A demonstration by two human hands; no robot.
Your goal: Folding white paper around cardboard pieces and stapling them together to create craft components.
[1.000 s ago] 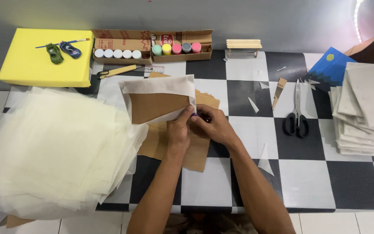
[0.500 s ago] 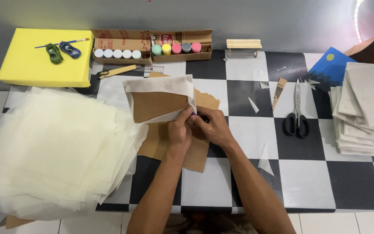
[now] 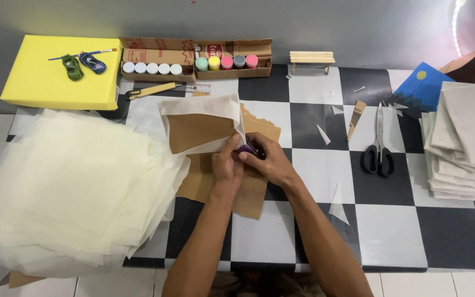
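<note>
My left hand and my right hand meet at the middle of the checkered table, over a sheet of brown paper. Both pinch the lower right corner of a folded piece of brown card wrapped in thin white paper. A small purple object shows between my fingers; what it is cannot be told. The folded piece lies flat, stretching up and to the left from my hands.
A big heap of thin white sheets fills the left. A yellow box with two toy cars stands back left, cardboard trays of paint pots behind. Black scissors and a stack of grey sheets lie right.
My hands stay at the same corner of the folded piece; the fingers have shifted slightly and the purple object shows a little more.
</note>
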